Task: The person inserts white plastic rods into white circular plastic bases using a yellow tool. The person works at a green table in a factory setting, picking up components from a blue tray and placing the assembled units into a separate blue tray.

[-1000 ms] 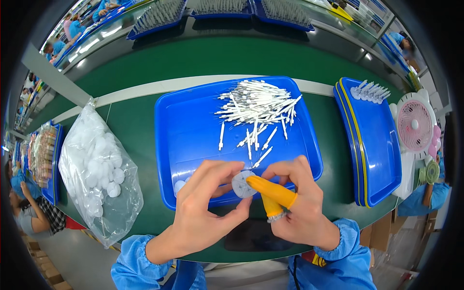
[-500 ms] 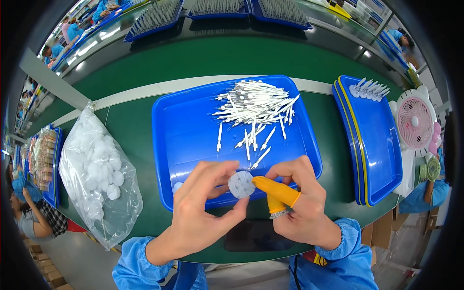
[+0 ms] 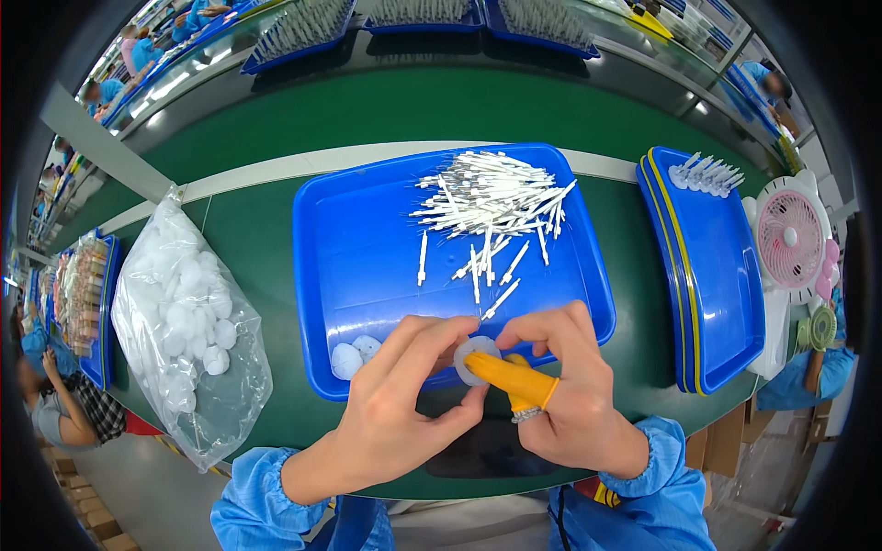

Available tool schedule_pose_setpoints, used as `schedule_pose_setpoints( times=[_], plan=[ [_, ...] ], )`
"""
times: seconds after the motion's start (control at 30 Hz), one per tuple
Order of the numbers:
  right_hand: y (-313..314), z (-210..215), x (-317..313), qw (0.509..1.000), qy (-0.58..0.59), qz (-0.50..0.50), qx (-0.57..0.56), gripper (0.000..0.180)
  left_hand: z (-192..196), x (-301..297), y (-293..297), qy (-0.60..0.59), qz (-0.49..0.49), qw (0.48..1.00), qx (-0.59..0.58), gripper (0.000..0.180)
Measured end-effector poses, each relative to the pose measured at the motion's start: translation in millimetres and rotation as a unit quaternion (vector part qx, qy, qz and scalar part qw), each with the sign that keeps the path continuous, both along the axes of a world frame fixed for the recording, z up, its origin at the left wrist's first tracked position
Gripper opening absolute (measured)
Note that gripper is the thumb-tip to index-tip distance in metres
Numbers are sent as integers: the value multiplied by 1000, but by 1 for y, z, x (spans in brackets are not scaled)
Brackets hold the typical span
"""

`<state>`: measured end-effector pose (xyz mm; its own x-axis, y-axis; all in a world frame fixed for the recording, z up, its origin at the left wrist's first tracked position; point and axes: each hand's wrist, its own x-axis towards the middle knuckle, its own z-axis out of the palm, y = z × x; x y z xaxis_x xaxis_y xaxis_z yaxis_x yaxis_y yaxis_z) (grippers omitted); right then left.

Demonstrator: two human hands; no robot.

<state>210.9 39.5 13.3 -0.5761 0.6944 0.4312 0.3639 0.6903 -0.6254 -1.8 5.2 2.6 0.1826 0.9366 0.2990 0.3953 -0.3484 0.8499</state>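
Observation:
Both of my hands meet over the near edge of a blue tray (image 3: 367,248). My left hand (image 3: 395,413) and my right hand (image 3: 570,395) pinch a small white round cotton pad (image 3: 478,351) between their fingertips. The right thumb wears a yellow rubber finger cot (image 3: 510,375) that presses on the pad. A pile of thin white sticks (image 3: 491,207) lies at the far right of the tray. Two loose white cotton balls (image 3: 354,354) rest in the tray's near left corner, just left of my left hand.
A clear plastic bag of white cotton balls (image 3: 188,321) lies on the green table at left. A stack of blue trays (image 3: 712,275) with several white pieces stands at right, next to a small pink fan (image 3: 790,239). Other people work along the left edge.
The hands have kept their place at the tray's near edge. The fingers have turned the pad slightly, and the yellow-capped thumb now lies more across it.

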Motion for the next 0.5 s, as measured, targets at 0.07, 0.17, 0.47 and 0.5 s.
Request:
schedule_pose_setpoints(
  times=[0.07,0.17,0.47,0.5],
  plan=[
    [1,-1,1,1000,4,-7,6,49,0,0,0,-4,6,1000,0,62],
    [3,-3,1,999,-15,-44,-1,49,0,2,1,-10,6,1000,5,62],
    [-1,1,2,999,4,-28,18,48,0,1,0,-38,9,999,-30,60],
    [-2,1,1,1000,9,-24,16,48,1,2,0,-48,12,998,-35,58]
  ],
)
